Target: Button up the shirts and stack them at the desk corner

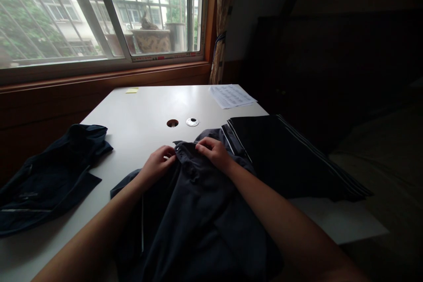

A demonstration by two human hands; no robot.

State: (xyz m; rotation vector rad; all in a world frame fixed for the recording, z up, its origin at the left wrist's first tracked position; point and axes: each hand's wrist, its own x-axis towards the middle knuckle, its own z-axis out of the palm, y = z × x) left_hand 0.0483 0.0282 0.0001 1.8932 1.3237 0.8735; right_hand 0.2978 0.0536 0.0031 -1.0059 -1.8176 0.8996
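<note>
A dark navy garment (198,220) lies spread on the white table (145,114) in front of me. My left hand (158,163) pinches its top edge from the left, fingers curled on the cloth. My right hand (214,152) grips the same bunched edge from the right, fingers closed over the fabric. Both forearms stretch over the garment.
Another dark garment (49,176) lies crumpled at the table's left edge. A dark piece with white stripes (291,154) lies at the right. Printed papers (231,95), a yellow sticky note (131,90), a cable hole (172,123) and its cap (192,122) sit farther back. A window is behind.
</note>
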